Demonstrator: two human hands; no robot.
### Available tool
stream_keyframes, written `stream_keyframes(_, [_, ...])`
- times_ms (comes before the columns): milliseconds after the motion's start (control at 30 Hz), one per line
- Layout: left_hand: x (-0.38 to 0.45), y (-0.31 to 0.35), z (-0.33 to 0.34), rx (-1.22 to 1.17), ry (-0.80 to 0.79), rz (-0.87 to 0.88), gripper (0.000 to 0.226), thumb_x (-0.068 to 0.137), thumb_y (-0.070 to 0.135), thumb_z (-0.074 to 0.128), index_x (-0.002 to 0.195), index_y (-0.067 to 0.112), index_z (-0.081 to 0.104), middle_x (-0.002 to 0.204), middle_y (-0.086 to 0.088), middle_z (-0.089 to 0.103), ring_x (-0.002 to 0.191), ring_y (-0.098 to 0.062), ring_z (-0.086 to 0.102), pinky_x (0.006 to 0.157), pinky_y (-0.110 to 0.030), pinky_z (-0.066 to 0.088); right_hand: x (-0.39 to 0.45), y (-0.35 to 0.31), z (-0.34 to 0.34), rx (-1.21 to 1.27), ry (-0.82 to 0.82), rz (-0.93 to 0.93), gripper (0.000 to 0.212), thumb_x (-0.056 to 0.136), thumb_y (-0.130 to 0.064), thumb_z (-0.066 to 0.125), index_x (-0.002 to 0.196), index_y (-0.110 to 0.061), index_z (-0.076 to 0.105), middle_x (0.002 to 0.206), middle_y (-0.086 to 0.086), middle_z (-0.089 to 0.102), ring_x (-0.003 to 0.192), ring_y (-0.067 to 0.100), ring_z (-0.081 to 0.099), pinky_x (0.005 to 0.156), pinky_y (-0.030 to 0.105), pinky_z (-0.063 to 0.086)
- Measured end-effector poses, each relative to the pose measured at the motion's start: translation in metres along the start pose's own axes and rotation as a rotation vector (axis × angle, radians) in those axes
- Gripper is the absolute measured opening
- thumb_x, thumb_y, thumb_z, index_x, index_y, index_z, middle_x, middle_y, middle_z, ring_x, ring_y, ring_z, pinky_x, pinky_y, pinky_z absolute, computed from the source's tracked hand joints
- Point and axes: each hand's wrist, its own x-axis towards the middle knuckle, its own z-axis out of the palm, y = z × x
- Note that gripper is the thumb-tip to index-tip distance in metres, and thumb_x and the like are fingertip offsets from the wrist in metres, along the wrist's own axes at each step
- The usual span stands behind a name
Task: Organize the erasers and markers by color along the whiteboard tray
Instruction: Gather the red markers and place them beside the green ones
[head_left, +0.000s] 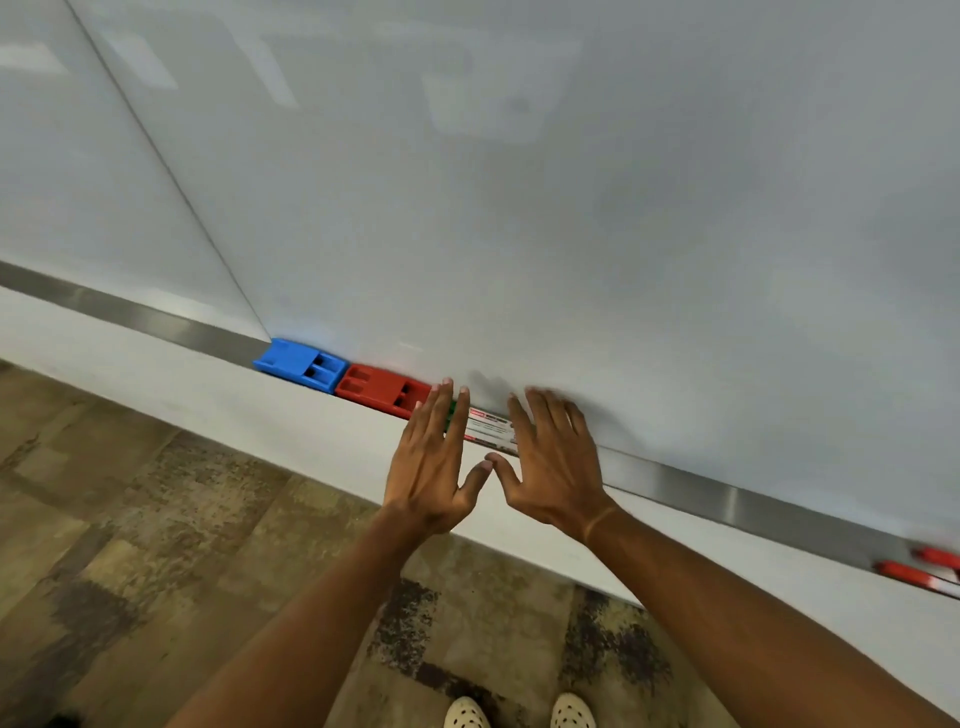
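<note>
A blue eraser (300, 364) and a red eraser (381, 389) sit side by side on the metal whiteboard tray (727, 501). Right of the red eraser lie white-barrelled markers (488, 428), one with a green cap end peeking between my fingers. My left hand (434, 462) hovers flat over the left ends of these markers, fingers apart, holding nothing. My right hand (553, 457) spreads flat over their right ends, also with nothing in it. Two red markers (919, 569) lie on the tray at the far right edge.
The whiteboard (519, 208) fills the upper view, with a seam at the left. Below the tray runs a white wall strip, then patterned brown floor (156, 545). My two shoes (519, 712) show at the bottom.
</note>
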Motion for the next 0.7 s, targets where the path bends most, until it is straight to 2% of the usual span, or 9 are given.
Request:
stream_keyframes(100, [0.002, 0.016, 0.004, -0.019, -0.014, 0.081, 0.084, 0.092, 0.061, 0.028, 0.153, 0.013, -0.003, 0.162, -0.01, -0.005, 0.149, -0.021, -0.006, 0.121, -0.037, -0.001, -0.024, 0.015, -0.001, 0.019, -0.008, 0.041, 0.083, 0.086, -0.063, 0.037, 0.148, -0.009, 0.024, 0.155, 0.017, 0.024, 0.145, 0.033, 0.019, 0.117, 0.05, 0.016])
stream_keyframes(233, [0.003, 0.047, 0.015, -0.036, -0.038, 0.179, 0.085, 0.092, 0.062, 0.028, 0.153, 0.012, -0.004, 0.163, -0.009, -0.005, 0.15, -0.022, -0.006, 0.121, -0.041, 0.003, -0.056, 0.039, -0.004, 0.033, -0.028, 0.133, 0.09, 0.086, -0.065, 0.032, 0.151, -0.011, 0.004, 0.16, 0.015, 0.005, 0.148, 0.029, -0.001, 0.12, 0.048, 0.011])
stream_keyframes(400, [0.002, 0.091, 0.032, -0.039, -0.075, 0.268, 0.086, 0.092, 0.06, 0.03, 0.153, 0.01, -0.002, 0.162, -0.011, -0.004, 0.15, -0.024, -0.005, 0.12, -0.046, 0.01, -0.095, 0.067, -0.013, 0.026, -0.032, 0.241, 0.09, 0.086, -0.067, 0.028, 0.151, -0.011, -0.001, 0.16, 0.014, -0.004, 0.148, 0.028, -0.005, 0.119, 0.049, 0.008])
stream_keyframes(567, [-0.001, 0.142, 0.05, -0.043, -0.102, 0.345, 0.086, 0.091, 0.063, 0.025, 0.153, 0.009, -0.001, 0.162, -0.012, -0.004, 0.15, -0.024, -0.005, 0.12, -0.043, 0.004, -0.14, 0.101, -0.026, 0.001, -0.043, 0.354, 0.091, 0.086, -0.068, 0.027, 0.151, -0.011, -0.002, 0.16, 0.014, -0.006, 0.147, 0.029, -0.007, 0.119, 0.052, 0.013])
stream_keyframes(700, [-0.006, 0.18, 0.063, -0.044, -0.11, 0.379, 0.086, 0.092, 0.064, 0.023, 0.153, 0.008, 0.0, 0.162, -0.013, -0.003, 0.15, -0.025, -0.003, 0.12, -0.043, 0.005, -0.177, 0.128, -0.042, -0.005, -0.052, 0.412, 0.091, 0.087, -0.069, 0.025, 0.151, -0.01, -0.001, 0.16, 0.013, -0.007, 0.147, 0.029, -0.007, 0.118, 0.052, 0.013])
